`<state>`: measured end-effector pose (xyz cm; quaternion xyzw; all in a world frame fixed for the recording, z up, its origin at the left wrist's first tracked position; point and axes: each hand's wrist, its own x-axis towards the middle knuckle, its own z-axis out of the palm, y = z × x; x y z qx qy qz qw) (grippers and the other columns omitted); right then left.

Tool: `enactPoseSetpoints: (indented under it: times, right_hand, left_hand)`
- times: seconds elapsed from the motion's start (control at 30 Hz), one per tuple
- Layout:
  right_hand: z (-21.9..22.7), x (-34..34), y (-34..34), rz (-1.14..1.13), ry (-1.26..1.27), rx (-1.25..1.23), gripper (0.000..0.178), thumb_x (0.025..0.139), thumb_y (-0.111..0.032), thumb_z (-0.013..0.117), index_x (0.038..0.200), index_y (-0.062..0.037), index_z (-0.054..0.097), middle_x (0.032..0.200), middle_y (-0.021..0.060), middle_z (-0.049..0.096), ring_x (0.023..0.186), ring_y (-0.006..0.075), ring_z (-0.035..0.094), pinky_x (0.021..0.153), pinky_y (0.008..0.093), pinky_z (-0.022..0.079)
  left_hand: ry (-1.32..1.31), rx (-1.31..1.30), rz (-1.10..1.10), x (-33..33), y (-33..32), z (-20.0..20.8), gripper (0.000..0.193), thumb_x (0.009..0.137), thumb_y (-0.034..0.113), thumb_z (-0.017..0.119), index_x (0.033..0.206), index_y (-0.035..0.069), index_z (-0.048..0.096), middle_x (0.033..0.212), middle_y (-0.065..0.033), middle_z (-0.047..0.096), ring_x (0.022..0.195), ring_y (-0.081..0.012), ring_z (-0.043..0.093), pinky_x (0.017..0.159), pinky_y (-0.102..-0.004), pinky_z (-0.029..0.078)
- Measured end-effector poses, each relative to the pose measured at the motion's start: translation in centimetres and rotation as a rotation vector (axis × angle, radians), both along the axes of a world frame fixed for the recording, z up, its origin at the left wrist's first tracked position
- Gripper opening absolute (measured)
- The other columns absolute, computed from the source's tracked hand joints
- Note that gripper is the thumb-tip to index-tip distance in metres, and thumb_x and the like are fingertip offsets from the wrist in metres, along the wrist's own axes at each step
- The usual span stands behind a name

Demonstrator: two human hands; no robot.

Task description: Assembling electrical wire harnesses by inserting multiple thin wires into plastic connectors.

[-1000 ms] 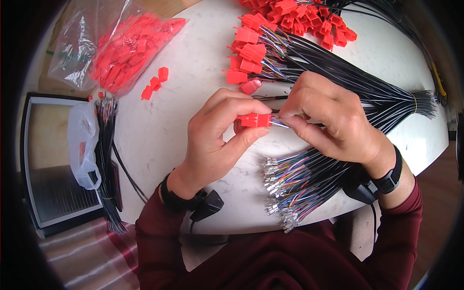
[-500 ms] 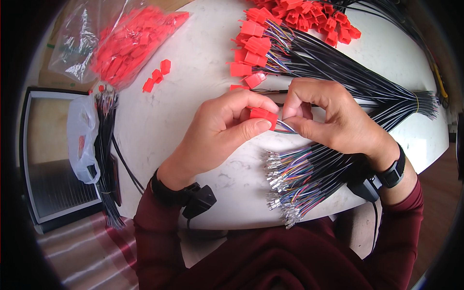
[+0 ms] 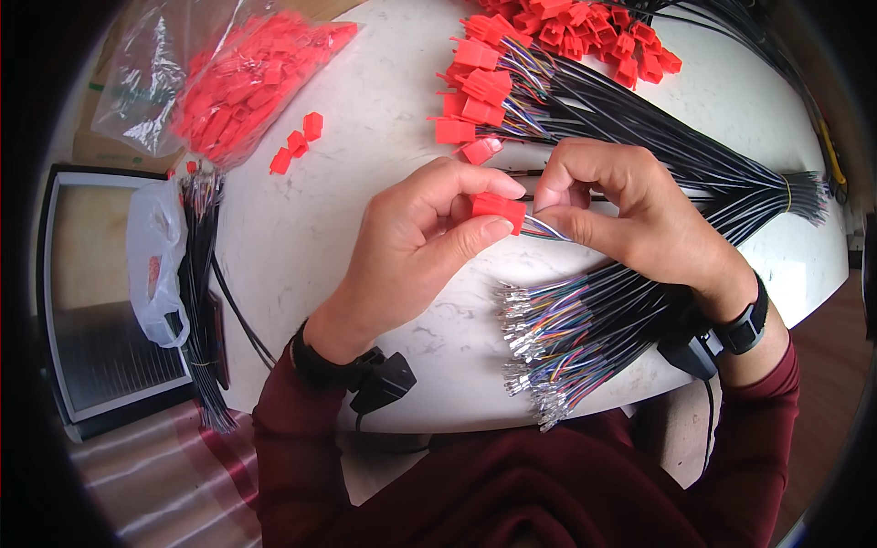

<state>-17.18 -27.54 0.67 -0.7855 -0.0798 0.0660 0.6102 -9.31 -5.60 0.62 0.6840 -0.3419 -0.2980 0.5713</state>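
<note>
Between the thumb and fingers of my left hand (image 3: 416, 233) is a red plastic connector housing (image 3: 499, 212). Thin coloured wires (image 3: 546, 228) run from its right end to my right hand (image 3: 630, 210), whose thumb and forefinger pinch them. Whether the wire ends are fully seated inside the housing is hidden. Just in front of my right hand, a fan of black cables (image 3: 585, 338) shows loose coloured wires with bare metal terminals. Behind both hands, another cable bunch (image 3: 621, 110) ends in several red housings (image 3: 480, 87).
A clear bag of red housings (image 3: 260, 87) lies at the back left, with several loose housings (image 3: 295, 143) beside it. More red housings (image 3: 585, 32) are heaped at the far edge. Left of the white table (image 3: 301, 247) are a framed tray (image 3: 110, 384), a white plastic bag (image 3: 155, 247) and a cable bundle (image 3: 196, 274).
My left wrist has shifted slightly to the right. The red housing has moved marginally, and my right fingers have risen a little along the wires.
</note>
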Motion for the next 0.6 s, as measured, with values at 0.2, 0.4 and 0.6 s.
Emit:
enactPoseSetpoints:
  times: [0.2, 0.4, 0.6]
  right_hand:
    - [-0.84, 0.02, 0.61, -0.048, -0.251, 0.028, 0.004, 0.084, 0.000, 0.064, 0.086, 0.0017, 0.061, 0.078, 0.0039, 0.055, 0.069, 0.0085, 0.052, 0.061, 0.0253, 0.044]
    - [-0.91, 0.10, 0.64, -0.047, -0.266, 0.028, 0.005, 0.083, 0.000, 0.065, 0.085, 0.0018, 0.061, 0.077, 0.0047, 0.055, 0.068, 0.0098, 0.053, 0.061, 0.0257, 0.044]
    - [-0.62, -0.15, 0.63, -0.054, -0.224, 0.064, 0.005, 0.085, 0.000, 0.065, 0.084, 0.0023, 0.061, 0.076, 0.0046, 0.056, 0.068, 0.0093, 0.053, 0.060, 0.0255, 0.044]
  left_hand:
    - [0.059, -0.081, 0.037, -0.33, -0.18, 0.11, 0.029, 0.091, -0.003, 0.060, 0.119, -0.005, 0.056, 0.106, -0.0071, 0.062, 0.095, -0.0101, 0.060, 0.084, -0.0247, 0.048]
    - [0.025, -0.116, 0.056, -0.47, -0.10, -0.30, 0.026, 0.090, -0.002, 0.060, 0.116, -0.006, 0.058, 0.104, -0.0061, 0.061, 0.095, -0.0111, 0.060, 0.084, -0.0250, 0.048]
    - [0.021, -0.152, 0.038, -0.57, -0.15, -0.45, 0.026, 0.091, -0.002, 0.060, 0.116, -0.006, 0.058, 0.106, -0.0066, 0.060, 0.096, -0.0119, 0.060, 0.085, -0.0258, 0.047]
